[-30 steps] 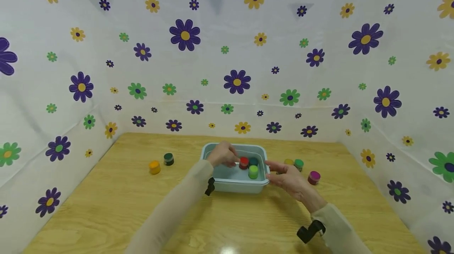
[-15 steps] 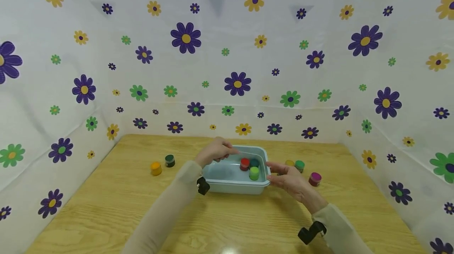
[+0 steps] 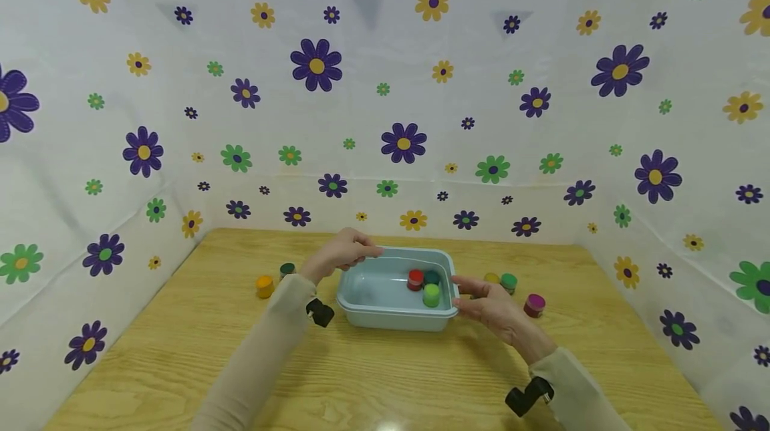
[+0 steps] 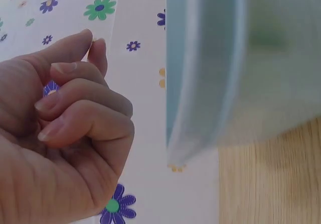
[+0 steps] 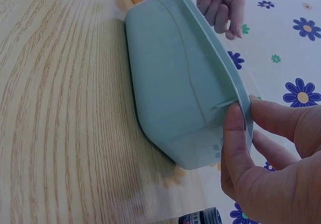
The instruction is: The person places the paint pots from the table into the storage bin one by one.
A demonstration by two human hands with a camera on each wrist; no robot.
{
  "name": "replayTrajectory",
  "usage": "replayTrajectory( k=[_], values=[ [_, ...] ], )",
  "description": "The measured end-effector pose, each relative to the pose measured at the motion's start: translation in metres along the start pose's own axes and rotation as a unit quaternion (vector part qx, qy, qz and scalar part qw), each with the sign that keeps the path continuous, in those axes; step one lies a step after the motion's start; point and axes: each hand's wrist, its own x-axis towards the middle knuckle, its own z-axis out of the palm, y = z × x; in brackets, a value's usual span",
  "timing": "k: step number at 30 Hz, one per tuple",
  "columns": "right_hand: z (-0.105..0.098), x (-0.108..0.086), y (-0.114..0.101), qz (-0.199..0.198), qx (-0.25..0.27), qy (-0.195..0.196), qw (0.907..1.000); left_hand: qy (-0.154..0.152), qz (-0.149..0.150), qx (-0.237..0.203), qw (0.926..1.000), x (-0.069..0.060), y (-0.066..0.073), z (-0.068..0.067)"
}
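A light blue plastic tub (image 3: 391,321) stands on the table, holding a red-lidded paint jar (image 3: 415,279), a teal jar (image 3: 432,277) and a light green jar (image 3: 431,295) toward its right end. My right hand (image 3: 493,307) grips the tub's right rim; in the right wrist view, the thumb and fingers of that hand (image 5: 281,158) pinch the edge. At the tub's back left corner, my left hand (image 3: 339,254) is raised with nothing in it. The left wrist view has this hand (image 4: 75,118) apart from the tub, fingers curled, thumb and index tips close together.
Left of the tub are an orange jar (image 3: 265,286) and a dark green jar (image 3: 287,270), partly behind the left sleeve. To the right are a yellow jar (image 3: 492,278), a green jar (image 3: 508,282) and a purple jar (image 3: 534,305). A flowered cloth (image 3: 271,123) surrounds the table.
My left hand has left the red-lidded jar inside the tub, rising and moving left to the tub's back left corner. My right hand has stayed on the rim.
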Motion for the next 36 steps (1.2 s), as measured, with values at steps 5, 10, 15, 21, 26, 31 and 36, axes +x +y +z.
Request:
replayTrajectory(
  k=[5, 10, 15, 21, 26, 31, 36],
  values=[
    [0.0, 0.001, 0.0, 0.0, -0.001, 0.002, 1.0, 0.001, -0.004, -0.007, 1.0, -0.007, -0.008, -0.013],
    [0.0, 0.001, 0.001, -0.001, 0.002, 0.003, 1.0, 0.004, -0.004, -0.007, 1.0, -0.01, -0.02, -0.026],
    [0.0, 0.002, 0.001, -0.002, 0.011, 0.001, 0.9999, 0.005, -0.003, -0.007, 1.0, -0.013, -0.029, -0.037],
    [-0.001, 0.002, 0.002, -0.004, 0.022, -0.003, 0.9997, 0.013, 0.002, -0.02, 0.9997, -0.018, -0.039, -0.048],
    [-0.001, 0.001, 0.002, -0.001, 0.025, -0.003, 0.9997, 0.013, 0.017, -0.022, 0.9995, -0.02, -0.052, -0.056],
    [0.0, 0.0, 0.001, -0.001, 0.019, 0.0, 0.9998, 0.009, 0.019, -0.038, 0.9991, -0.022, -0.062, -0.066],
    [0.0, 0.0, 0.001, -0.003, 0.014, 0.0, 0.9999, 0.023, 0.011, -0.045, 0.9986, -0.028, -0.071, -0.073]
  ],
)
